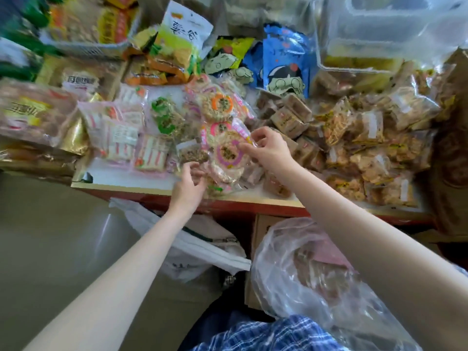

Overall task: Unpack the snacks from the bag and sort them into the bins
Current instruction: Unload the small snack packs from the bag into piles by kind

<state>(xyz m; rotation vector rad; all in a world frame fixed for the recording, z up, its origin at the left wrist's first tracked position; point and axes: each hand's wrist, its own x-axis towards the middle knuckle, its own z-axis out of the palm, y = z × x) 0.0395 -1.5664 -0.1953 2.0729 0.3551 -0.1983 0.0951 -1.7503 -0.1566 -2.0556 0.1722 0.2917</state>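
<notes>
A round pink-ringed rice cake packet [229, 153] lies on a heap of similar packets at the table's [152, 188] near edge. The right hand [268, 148] pinches its upper right wrapper edge between thumb and fingertips. Just left and below, the left hand [188, 186] curls its fingers round a small dark seeded bar packet [193, 153]. Below both forearms sits a clear plastic bag [316, 274].

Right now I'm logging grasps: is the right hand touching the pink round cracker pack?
Touching. The head view shows the right hand pinching the clear wrapper edge of the pink round cracker pack between thumb and fingertips.
</notes>
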